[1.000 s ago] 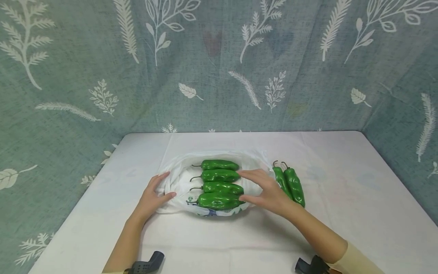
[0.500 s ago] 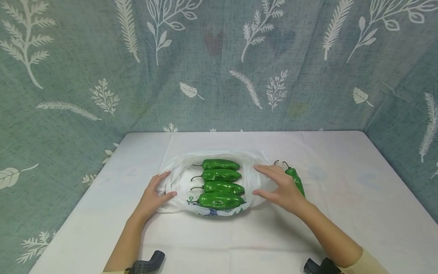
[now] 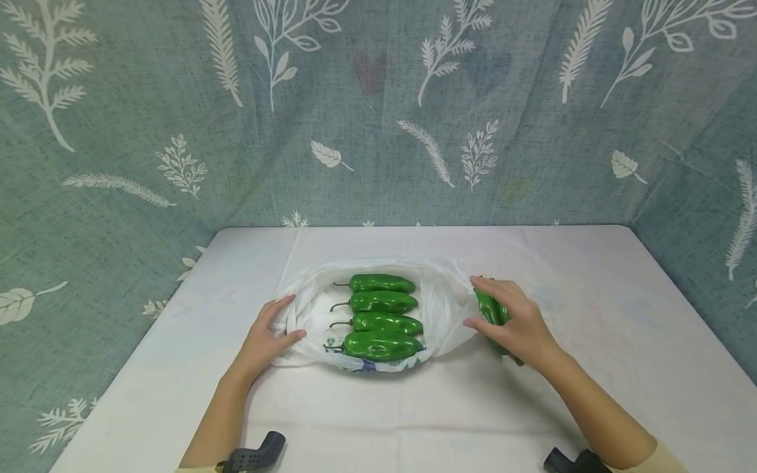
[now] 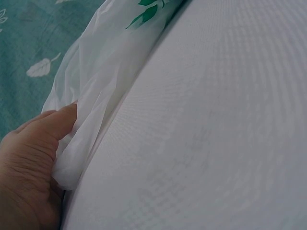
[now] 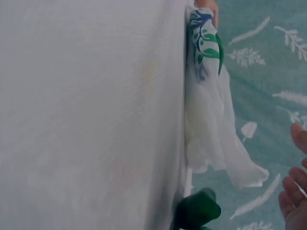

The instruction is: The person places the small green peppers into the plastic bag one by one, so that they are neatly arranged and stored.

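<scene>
green peppers [image 3: 383,303], four inside white bag [image 3: 440,312] against left hand [image 3: 265,336]

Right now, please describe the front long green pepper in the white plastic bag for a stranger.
On the white table lies a white plastic bag. Inside, four long green peppers form a row. Yours is the front pepper, beside the bag's blue-green print.

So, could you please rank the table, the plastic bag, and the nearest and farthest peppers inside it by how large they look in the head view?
1. Table
2. Plastic bag
3. Nearest pepper
4. Farthest pepper

That is apparent size only; the peppers' distances from the camera leave their real order unsure.
</scene>
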Tool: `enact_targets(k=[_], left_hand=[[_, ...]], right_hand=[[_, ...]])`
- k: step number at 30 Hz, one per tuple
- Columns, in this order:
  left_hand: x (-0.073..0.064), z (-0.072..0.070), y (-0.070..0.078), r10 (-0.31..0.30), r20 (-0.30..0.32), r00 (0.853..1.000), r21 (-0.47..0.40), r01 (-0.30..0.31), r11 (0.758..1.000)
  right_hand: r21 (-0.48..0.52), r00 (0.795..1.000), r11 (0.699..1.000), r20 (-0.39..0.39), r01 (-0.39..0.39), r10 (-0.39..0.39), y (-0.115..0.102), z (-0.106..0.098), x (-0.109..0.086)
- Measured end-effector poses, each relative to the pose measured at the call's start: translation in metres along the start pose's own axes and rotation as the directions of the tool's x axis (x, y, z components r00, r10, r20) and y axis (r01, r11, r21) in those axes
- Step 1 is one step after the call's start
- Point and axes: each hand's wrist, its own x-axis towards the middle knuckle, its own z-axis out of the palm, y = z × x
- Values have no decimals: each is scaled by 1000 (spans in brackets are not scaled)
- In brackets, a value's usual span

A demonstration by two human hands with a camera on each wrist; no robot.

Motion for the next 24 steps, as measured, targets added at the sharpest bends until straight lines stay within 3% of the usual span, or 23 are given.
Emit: enact_targets(k=[7, 24], left_hand=[[0, 0, 1, 13, -1, 1000, -5, -13, 1000], [-1, -1, 1, 7, 1, 1000, 2, -7, 1000]], right_hand=[[-47, 995, 994, 1, -96, 96, 6, -14, -7], [-134, 983, 974, -62, -181, 174, 22, -29, -24]])
